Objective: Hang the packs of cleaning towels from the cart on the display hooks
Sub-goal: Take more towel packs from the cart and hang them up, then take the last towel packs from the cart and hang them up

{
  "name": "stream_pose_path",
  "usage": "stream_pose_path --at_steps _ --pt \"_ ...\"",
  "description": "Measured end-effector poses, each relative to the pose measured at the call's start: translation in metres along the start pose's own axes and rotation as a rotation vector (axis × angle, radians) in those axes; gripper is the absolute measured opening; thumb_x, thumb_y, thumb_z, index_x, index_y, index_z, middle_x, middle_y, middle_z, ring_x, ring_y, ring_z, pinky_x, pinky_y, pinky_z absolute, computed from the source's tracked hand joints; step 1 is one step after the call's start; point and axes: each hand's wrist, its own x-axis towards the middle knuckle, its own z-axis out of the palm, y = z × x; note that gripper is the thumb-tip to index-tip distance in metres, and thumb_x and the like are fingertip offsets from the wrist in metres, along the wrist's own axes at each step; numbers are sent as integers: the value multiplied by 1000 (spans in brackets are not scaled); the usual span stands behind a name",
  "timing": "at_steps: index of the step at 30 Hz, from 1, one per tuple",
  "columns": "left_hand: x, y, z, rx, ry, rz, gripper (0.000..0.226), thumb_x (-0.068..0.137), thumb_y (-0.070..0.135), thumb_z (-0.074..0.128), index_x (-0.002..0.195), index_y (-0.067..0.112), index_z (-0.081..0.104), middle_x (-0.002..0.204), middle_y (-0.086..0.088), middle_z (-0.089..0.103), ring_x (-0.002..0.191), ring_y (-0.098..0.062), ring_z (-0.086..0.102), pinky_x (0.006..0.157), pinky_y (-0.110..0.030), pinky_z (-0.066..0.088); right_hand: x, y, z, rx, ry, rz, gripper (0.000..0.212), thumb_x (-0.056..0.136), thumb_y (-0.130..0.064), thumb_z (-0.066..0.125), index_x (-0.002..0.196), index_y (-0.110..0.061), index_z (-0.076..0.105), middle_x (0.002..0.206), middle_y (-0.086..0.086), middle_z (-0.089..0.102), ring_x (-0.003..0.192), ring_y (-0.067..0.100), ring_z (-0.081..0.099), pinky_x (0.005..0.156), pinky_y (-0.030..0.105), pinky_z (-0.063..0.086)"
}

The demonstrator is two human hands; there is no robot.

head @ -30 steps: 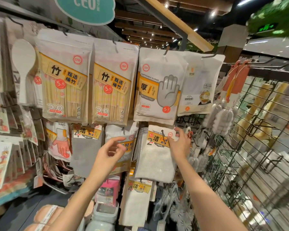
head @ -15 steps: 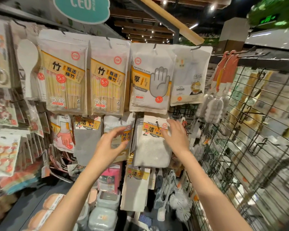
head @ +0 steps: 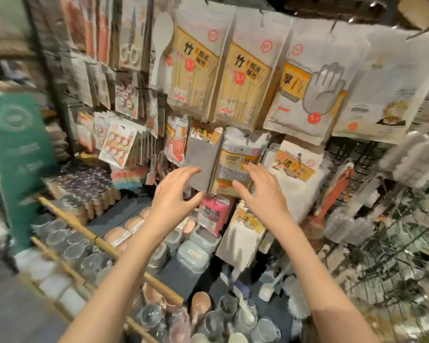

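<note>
- the left hand [head: 174, 194] is hovering at the centre of the frame with fingers spread and loosely curved, holding nothing, its fingertips in front of the lower edge of a grey towel pack [head: 201, 167].
- the right hand [head: 260, 191] is sitting just right of it, fingers wide and slightly bent, also holding nothing; its fingertips are overlapping the lower part of a sponge pack [head: 238, 164] with an orange label, though contact is too blurred to tell.
- a white cleaning towel pack [head: 297, 174] with an orange label is hanging on the display just right of the right hand, in the centre right of the frame.
- another white towel pack [head: 243, 233] is hanging lower, below the right wrist.
- in the upper middle of the frame, two bamboo chopstick packs [head: 196, 73] are hanging side by side, with a glove pack [head: 307, 87] showing a grey hand print to their right.
- a pale pouch [head: 386, 95] is hanging at the upper right, next to the glove pack.
- a white spoon [head: 160, 35] is hanging left of the chopstick packs.
- a pink box [head: 214, 214] is sitting between the two wrists, below the grey pack.
- clear glasses [head: 67, 241] are standing on the lower left shelf behind a wooden rail [head: 74, 224].
- a green sign [head: 18, 154] is standing at the left edge.
- a wire grid [head: 394, 263] is filling the lower right, blurred.
</note>
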Motion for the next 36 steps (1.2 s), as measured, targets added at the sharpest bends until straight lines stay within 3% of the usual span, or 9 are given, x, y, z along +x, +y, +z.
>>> stream_pose_path --at_steps 4,13,20,27,32,36 --pt "-61 -33 -37 154 91 -196 50 90 32 63 137 23 48 143 5 47 136 -15 36 113 -40 28 -12 -52 55 56 -186 -156 64 92 -56 42 146 -24 32 155 -5 27 145 11 12 117 38 3" --pt "-176 -85 -147 382 311 -522 54 88 29 65 138 18 48 142 -1 48 135 -21 38 112 -37 27 -42 -199 146 216 -423 -486 67 91 -59 39 147 -24 28 156 -5 23 145 10 10 118 41 3" --pt "-275 -124 -233 465 515 -746 55 82 21 73 132 12 54 135 -7 55 128 -24 47 108 -33 29 -85 -338 209 265 -541 -767 65 93 -56 41 147 -23 28 155 -4 26 145 11 11 118 41 3" --pt "-372 -180 -320 598 625 -912 58 86 29 68 138 15 47 144 -4 47 137 -25 37 114 -42 24 -143 -476 272 296 -616 -985 65 93 -56 41 146 -20 31 153 -2 30 144 15 15 116 45 6" --pt "-449 -201 -354 638 668 -1030 58 85 30 68 138 14 48 142 -8 48 134 -28 40 111 -45 29 -196 -540 309 282 -723 -1107 67 93 -56 40 148 -20 28 155 -1 27 145 16 13 117 47 7" --pt "-498 -211 -378 672 739 -1122 59 84 31 70 137 14 49 140 -8 50 131 -26 42 108 -40 29 -230 -585 326 278 -787 -1204 67 93 -56 40 148 -19 28 155 -1 27 145 15 12 117 47 6"
